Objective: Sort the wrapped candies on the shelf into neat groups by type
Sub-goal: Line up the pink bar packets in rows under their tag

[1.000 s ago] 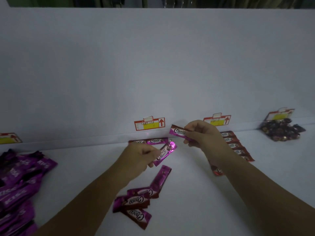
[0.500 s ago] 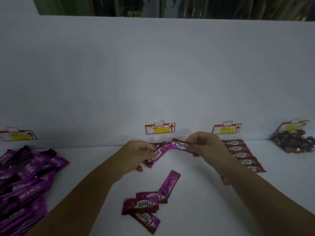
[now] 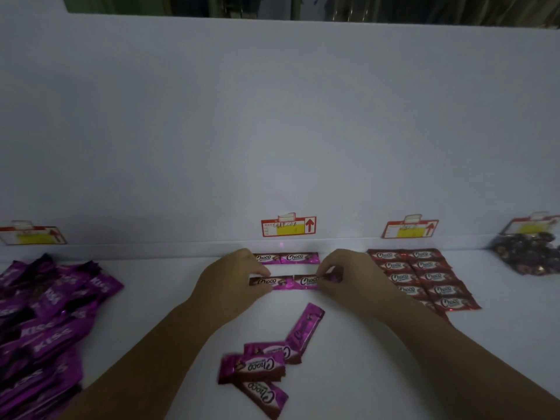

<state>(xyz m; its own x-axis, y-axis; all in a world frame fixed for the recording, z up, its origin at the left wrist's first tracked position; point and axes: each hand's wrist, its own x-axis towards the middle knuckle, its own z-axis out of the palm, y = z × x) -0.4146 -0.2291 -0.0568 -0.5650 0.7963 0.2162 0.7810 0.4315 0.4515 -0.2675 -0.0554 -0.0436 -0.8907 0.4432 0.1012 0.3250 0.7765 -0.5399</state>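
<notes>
Near the back edge of the shelf (image 3: 151,286), centre: left grip (image 3: 233,283) pinches left Choco bar (image 3: 269,281), right grip (image 3: 351,283) pinches right Choco bar (image 3: 306,281); bars end to end, flat on the shelf.

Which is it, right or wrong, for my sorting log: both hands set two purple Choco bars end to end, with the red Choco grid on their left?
Wrong in one respect: the red Choco grid lies on their right, not left, as the head view shows. The left hand and right hand do set the two purple Choco bars end to end.
</notes>
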